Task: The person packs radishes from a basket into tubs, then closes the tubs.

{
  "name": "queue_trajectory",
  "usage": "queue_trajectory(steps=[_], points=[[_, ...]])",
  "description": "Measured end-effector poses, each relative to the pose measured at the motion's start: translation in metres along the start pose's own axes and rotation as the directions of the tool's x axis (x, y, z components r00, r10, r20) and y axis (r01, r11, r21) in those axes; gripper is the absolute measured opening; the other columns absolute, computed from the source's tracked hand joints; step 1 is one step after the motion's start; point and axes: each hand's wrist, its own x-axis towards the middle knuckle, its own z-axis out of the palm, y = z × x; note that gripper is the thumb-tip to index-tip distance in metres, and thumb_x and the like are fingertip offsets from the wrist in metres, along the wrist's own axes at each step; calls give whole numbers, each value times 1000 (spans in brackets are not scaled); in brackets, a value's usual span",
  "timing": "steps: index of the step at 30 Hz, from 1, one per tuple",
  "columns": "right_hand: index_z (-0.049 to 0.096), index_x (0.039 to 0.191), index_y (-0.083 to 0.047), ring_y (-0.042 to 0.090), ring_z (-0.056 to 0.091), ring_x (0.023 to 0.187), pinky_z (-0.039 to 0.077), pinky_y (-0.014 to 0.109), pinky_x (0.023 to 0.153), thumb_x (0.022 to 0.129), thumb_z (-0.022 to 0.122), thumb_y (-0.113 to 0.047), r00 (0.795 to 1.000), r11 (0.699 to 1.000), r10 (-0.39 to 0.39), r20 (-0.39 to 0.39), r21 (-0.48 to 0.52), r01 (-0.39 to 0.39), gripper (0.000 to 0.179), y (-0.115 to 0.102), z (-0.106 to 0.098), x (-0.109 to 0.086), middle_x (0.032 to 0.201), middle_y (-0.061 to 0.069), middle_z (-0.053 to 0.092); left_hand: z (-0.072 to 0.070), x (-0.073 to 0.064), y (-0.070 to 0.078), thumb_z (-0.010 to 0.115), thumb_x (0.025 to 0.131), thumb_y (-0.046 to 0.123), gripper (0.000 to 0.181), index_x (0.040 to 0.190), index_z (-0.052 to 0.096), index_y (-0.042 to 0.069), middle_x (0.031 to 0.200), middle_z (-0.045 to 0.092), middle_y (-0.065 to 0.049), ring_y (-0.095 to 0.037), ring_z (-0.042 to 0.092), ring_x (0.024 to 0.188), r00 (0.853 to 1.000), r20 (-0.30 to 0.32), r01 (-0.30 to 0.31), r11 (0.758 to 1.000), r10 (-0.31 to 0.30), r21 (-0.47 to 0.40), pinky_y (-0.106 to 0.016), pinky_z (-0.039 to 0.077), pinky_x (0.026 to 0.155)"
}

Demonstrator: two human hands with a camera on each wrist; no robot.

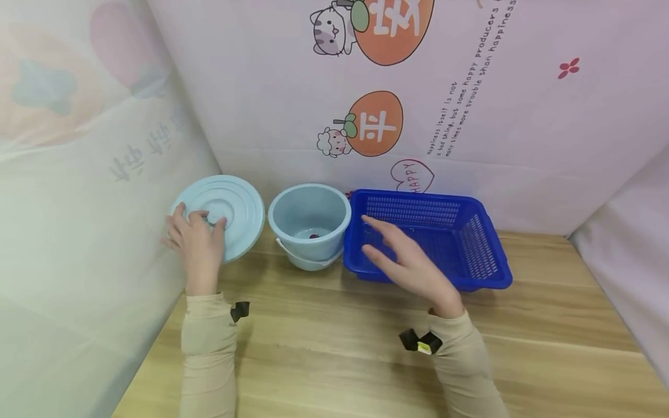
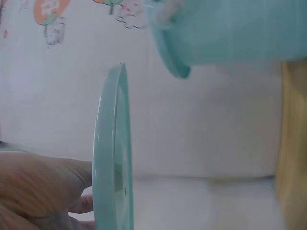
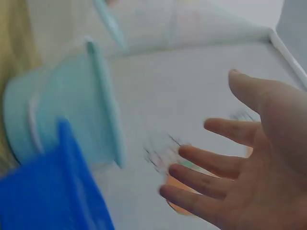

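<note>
My left hand (image 1: pixel 201 247) pinches the light blue round lid (image 1: pixel 243 217) by its middle, holding it to the left of the bucket. The left wrist view shows this lid (image 2: pixel 112 158) edge-on, with the left hand (image 2: pixel 43 189) behind it. A light blue bucket (image 1: pixel 308 255) stands uncovered, its white handle hanging down in front; a small dark red thing (image 1: pixel 314 236) lies on its bottom, too small to identify. My right hand (image 1: pixel 410 264) hovers over the left part of a blue basket (image 1: pixel 491 278). Its fingers are spread and hold nothing, as the right wrist view confirms.
The blue basket with perforated walls stands directly right of the bucket, near the back wall. Wooden table surface (image 1: pixel 324 342) stretches in front of both. Printed cloth (image 1: pixel 272 104) hangs at the back, and pale cloth (image 1: pixel 68 249) closes off the left side.
</note>
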Motion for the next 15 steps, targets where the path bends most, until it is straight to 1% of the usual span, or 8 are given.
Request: queue_trajectory(steps=[2,5,7,9,11,15], points=[[33,168,-27,25,32,156,34,58,121,110,55,-45,1000,1000,7,10,-2,-7,64,-4,13,8,170,2,35,-3,-4,11,65,106,27,45,128,56,-12,169,13,-30,-57,-2,156,1000,21,-18,1000,18,3,-81,-8,115],[29,169,-23,28,25,159,28,61,123,110,53,-47,1000,999,0,-16,-36,-1,68,-5,29,17,171,6,32,-5,-12,30,66,106,26,45,128,56,-11,169,14,-30,-59,-1,155,996,72,-60,998,61,-15,-85,-5,112],[27,170,-21,29,21,160,25,62,124,110,53,-48,999,999,1,-41,-49,-3,71,-7,38,22,172,9,29,-3,-18,43,68,105,24,44,128,56,-12,168,15,-30,-58,1,156,991,94,-94,995,97,-38,-87,-4,110],[24,170,-20,31,19,161,24,63,124,110,51,-50,998,999,0,-64,-52,-4,73,-10,46,26,173,12,26,2,-26,55,69,104,23,43,127,56,-12,168,16,-30,-57,2,156,984,113,-131,990,137,-60,-88,-3,109],[20,171,-21,31,18,161,23,61,125,110,50,-53,997,999,5,-82,-45,-9,75,-14,53,31,174,13,23,8,-33,64,70,104,22,43,127,57,-12,168,18,-29,-57,5,156,977,120,-170,983,178,-71,-88,1,109],[14,171,-18,29,17,161,21,56,127,110,47,-54,994,999,-7,-108,-42,2,79,-23,65,41,175,14,21,22,-46,80,70,104,23,43,128,57,-10,168,20,-29,-58,7,155,954,151,-251,965,260,-81,-88,5,110]])
